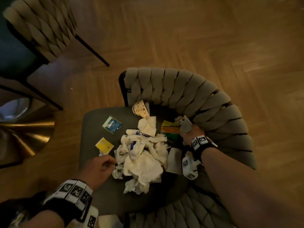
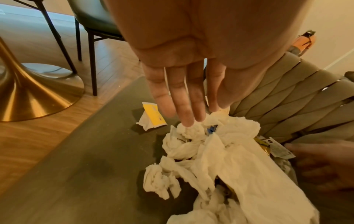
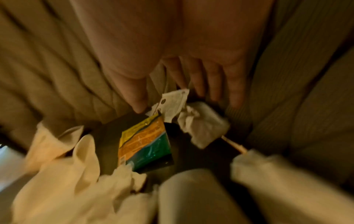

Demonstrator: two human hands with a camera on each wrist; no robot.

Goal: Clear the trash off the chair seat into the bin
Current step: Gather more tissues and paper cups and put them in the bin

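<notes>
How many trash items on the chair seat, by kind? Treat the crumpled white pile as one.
Paper cup: 1
Flat packets: 3, namely blue, yellow, orange-green
Crumpled white pile: 1
Grey-white wrapper at the right hand: 1
Total: 6. Anything buried under the pile is hidden.
</notes>
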